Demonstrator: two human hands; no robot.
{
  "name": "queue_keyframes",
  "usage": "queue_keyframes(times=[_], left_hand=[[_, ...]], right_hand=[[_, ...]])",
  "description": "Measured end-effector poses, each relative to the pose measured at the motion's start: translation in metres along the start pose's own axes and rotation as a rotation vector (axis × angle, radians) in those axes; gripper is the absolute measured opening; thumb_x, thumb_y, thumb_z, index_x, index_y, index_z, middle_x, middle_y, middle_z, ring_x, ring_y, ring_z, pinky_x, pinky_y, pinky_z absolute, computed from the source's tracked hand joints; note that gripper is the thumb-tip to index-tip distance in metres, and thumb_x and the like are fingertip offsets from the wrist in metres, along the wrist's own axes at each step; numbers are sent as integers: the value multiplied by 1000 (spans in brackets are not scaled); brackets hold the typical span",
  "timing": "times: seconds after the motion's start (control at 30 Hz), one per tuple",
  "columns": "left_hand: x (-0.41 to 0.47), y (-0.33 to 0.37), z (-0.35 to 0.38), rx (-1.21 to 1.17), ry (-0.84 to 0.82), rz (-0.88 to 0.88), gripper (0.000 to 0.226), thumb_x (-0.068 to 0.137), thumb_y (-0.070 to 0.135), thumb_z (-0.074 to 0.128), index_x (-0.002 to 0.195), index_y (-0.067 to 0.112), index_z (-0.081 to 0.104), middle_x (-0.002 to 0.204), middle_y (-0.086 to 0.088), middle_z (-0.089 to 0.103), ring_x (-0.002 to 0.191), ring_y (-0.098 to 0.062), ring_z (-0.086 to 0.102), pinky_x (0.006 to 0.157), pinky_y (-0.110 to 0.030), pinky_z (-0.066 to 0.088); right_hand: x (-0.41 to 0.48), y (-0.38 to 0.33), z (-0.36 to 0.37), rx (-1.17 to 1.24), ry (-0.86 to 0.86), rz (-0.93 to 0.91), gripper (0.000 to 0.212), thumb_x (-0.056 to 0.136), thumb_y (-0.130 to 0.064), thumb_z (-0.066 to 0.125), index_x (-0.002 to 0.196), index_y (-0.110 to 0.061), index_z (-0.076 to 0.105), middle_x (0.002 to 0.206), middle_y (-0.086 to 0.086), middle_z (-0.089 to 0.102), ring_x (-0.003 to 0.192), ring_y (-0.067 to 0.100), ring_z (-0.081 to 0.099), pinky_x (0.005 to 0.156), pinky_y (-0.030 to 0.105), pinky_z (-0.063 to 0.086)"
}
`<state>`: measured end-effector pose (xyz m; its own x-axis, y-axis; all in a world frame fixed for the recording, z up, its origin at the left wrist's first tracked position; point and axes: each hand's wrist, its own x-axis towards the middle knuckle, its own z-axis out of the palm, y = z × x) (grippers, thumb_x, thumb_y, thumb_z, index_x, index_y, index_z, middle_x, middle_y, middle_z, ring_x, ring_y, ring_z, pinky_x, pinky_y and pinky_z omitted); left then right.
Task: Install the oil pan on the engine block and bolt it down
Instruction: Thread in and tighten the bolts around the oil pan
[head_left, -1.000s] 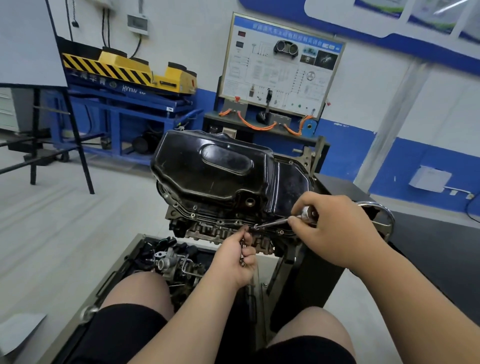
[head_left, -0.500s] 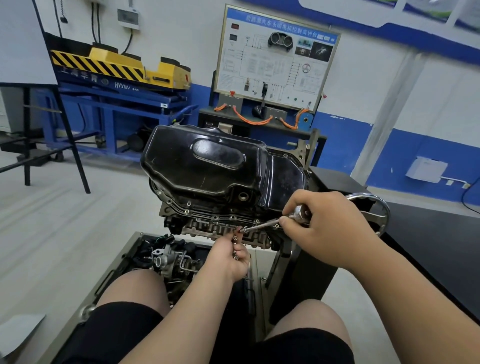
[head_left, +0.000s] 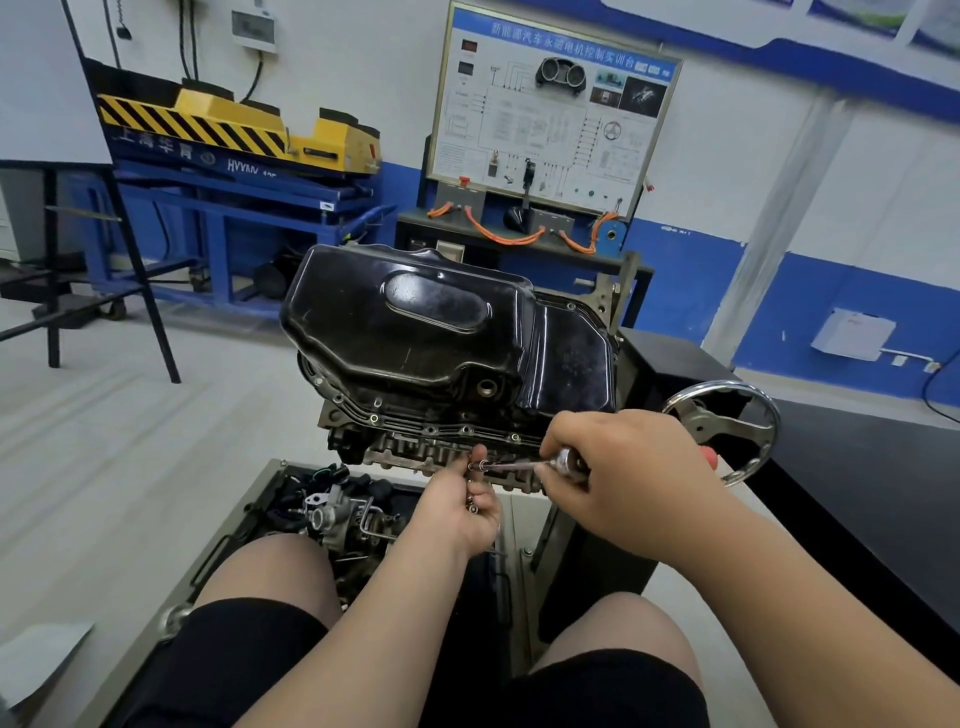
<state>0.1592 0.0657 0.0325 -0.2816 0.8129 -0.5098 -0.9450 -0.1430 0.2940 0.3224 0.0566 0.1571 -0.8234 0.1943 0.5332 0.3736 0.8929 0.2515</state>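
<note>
The black oil pan (head_left: 415, 332) sits on top of the engine block (head_left: 400, 452), flange down, with a row of small holes along its near edge; a round drain hole (head_left: 487, 387) shows in the near wall. The seated person reaches over both knees to that near edge; the left hand (head_left: 457, 514) is curled round a few small bolts (head_left: 471, 501), and its thumb and forefinger pinch one of them up at the tip of a slim driver (head_left: 511, 464), just below the flange. The right hand (head_left: 623, 478) is wrapped round the driver's chrome handle end, fingers closed tight, the shaft pointing left toward the other hand; whether the bolt touches a hole I cannot tell, since the fingers cover it.

Round about: a chrome handwheel (head_left: 727, 426) stands just beyond the right wrist, fixed to the black stand (head_left: 670, 364) behind the block; a grey tray (head_left: 260, 499) below the block, between the knees, holds a heap of loose engine parts (head_left: 332, 514). Against the far wall stands a wiring training board (head_left: 556, 104) with orange cables; to its left a yellow, striped machine (head_left: 234, 130) rests on a blue lift table (head_left: 234, 208); a dark easel leg (head_left: 140, 280) crosses in front of that; a sheet of paper (head_left: 36, 660) lies on the floor by the left knee.
</note>
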Motion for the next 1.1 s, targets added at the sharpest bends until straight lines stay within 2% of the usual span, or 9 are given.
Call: queue_keyframes(times=[0.13, 0.33, 0.57, 0.8, 0.97, 1.1], left_hand=[[0, 0, 0, 0, -29, -31, 30, 97, 31, 48, 79, 13, 63, 54, 7, 53, 27, -2, 30, 25, -12, 19], [3, 9, 9, 22, -83, -130, 33, 93, 39, 56, 75, 10, 57, 48, 5, 53, 25, -3, 32, 24, -11, 18], [21, 25, 11, 123, -157, -115, 33, 100, 31, 40, 78, 12, 56, 57, 6, 49, 26, -3, 30, 24, -13, 16], [45, 33, 8, 128, -171, -114, 30, 100, 27, 39, 78, 13, 54, 49, 6, 44, 27, -2, 30, 23, -13, 17], [48, 35, 7, 119, -176, -136, 30, 100, 31, 41, 77, 14, 53, 46, 6, 41, 27, -2, 30, 24, -14, 18], [49, 33, 8, 96, -162, -140, 33, 100, 29, 41, 70, 15, 48, 46, 6, 39, 26, -3, 29, 23, -14, 19]], right_hand=[[1, -2, 1, -78, 58, -130, 20, 65, -30, 81, 69, -20, 63, 53, -8, 55, 38, 14, 44, 43, 20, 33], [2, -3, 7, -154, 92, -225, 22, 63, -30, 80, 67, -18, 62, 52, -7, 52, 36, 15, 39, 43, 21, 35], [1, 1, 28, -159, 115, -179, 23, 63, -27, 80, 64, -16, 60, 51, -6, 50, 36, 15, 41, 42, 23, 37], [14, 1, 47, -139, 82, -143, 23, 64, -27, 79, 64, -18, 58, 52, -8, 50, 38, 14, 43, 43, 23, 38], [23, 0, 44, -121, 90, -88, 26, 61, -30, 82, 63, -18, 59, 50, -8, 50, 39, 10, 28, 42, 21, 35], [28, -3, 41, -124, 84, -21, 26, 61, -30, 83, 63, -19, 60, 50, -8, 53, 35, 13, 38, 44, 18, 27]])
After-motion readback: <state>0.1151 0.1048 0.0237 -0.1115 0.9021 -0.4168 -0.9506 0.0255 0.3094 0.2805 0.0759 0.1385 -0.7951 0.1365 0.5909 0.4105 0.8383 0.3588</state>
